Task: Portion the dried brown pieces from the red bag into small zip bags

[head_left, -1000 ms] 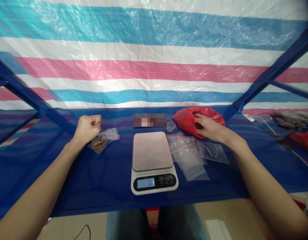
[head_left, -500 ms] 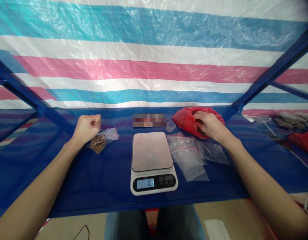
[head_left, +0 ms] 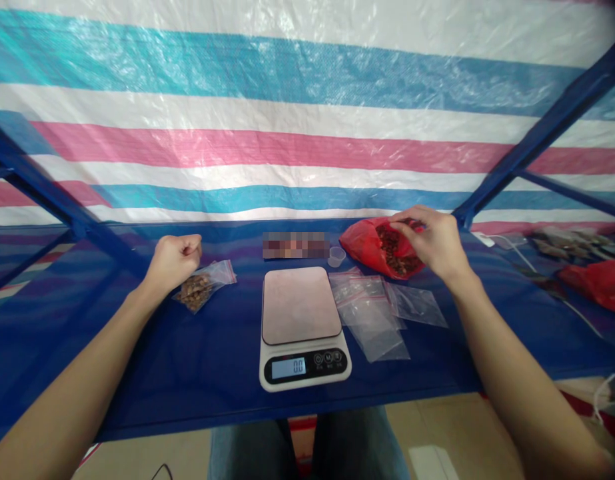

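My left hand is curled into a fist and rests on the blue tabletop, beside a small clear zip bag of light brown pieces. I make out nothing in that fist. On the right, my right hand is at the mouth of a red plastic bag, its thumb and fingertips closed on the upper rim. Reddish-brown dried bits show inside the bag's mouth. Between my hands stands a white kitchen scale, its display reading 0.0.
Several clear zip bags lie right of the scale. A small clear plastic cup and a blurred-out item sit behind it. Blue metal struts rise at both sides. More bags and a red bag lie far right.
My right hand has lifted out of the red bag's mouth to its rim, and the contents now show. My left fist has stayed in place. The view has shifted slightly.
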Tool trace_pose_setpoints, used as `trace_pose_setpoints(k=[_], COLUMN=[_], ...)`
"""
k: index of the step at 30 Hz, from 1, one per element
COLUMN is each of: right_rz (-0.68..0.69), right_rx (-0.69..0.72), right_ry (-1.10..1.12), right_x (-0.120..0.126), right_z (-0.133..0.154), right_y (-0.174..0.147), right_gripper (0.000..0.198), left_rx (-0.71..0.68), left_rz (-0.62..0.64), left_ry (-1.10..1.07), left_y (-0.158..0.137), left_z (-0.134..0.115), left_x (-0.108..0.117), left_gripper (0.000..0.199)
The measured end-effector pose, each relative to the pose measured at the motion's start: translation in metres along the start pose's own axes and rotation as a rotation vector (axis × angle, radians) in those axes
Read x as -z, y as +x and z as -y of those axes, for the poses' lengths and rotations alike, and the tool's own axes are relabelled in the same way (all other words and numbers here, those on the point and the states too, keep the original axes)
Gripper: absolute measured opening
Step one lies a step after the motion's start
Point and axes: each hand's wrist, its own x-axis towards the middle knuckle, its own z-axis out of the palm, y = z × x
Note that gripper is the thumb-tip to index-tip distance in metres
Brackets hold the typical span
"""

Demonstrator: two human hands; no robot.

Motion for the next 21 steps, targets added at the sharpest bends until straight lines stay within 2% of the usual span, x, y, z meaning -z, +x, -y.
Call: trace_pose_setpoints(k=[5,9,14,17,21], right_rz=[0.075,0.095,0.263,0.362,0.362], right_rx=[-0.024,0.008,0.079,0.074,0.022], right_ry=[0.062,0.149,0.286,0.351,0.430], right_x=[-0.004,-0.010,-0.038,-0.059,-0.073], right_z=[0.013,0.034,0.063,0.068,0.062], right_y=[0.002,0.007,0.013,0.011,0.006], right_gripper=[0.010,0.012,0.011,0.009,0.006], left_rx=[0.019,0.007,-0.011,-0.028,-0.065], left_rz=[0.008,0.005,0.020,0.015,-0.001], left_ry=[0.009,0.037,0.074,0.080,0.079], left_y=[0.001,0.000,-0.001,-0.001,0.000], left_z=[0.000,0.000,0.000,0.002,0.006], left_x=[0.000,0.000,-0.001,-0.001,-0.002], left_gripper=[0.027,0.027,0.027,0.027,0.025])
